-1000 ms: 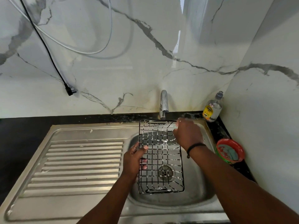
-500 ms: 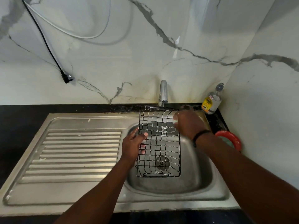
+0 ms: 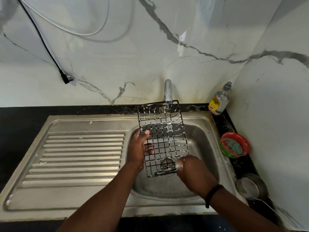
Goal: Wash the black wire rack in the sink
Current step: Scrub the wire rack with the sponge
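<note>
the sink (image 3: 93, 195) fills the lower frame, its ribbed drainer at nine o'clock and the bowl at centre, set in a dark bench (image 3: 21, 124). over the bowl the rack (image 3: 163, 139) is held tilted, its long axis running from twelve o'clock, where the top edge meets the tap (image 3: 167, 91), down to six o'clock above the drain (image 3: 166, 165); white suds cling to many wires. the left hand (image 3: 138, 148) grips the rack's nine o'clock edge, thumb on top and fingers curled behind the grid. the right hand (image 3: 192, 173) is at the rack's five o'clock corner, fingers bunched on something pale and soapy against the wires; what it is cannot be told. the right hand is the nearer to the unscrubbed bottom edge, so the next strokes likely run along the long axis from there. a bottle (image 3: 219, 101) stands at two o'clock, a red bowl (image 3: 234, 144) at three.
</note>
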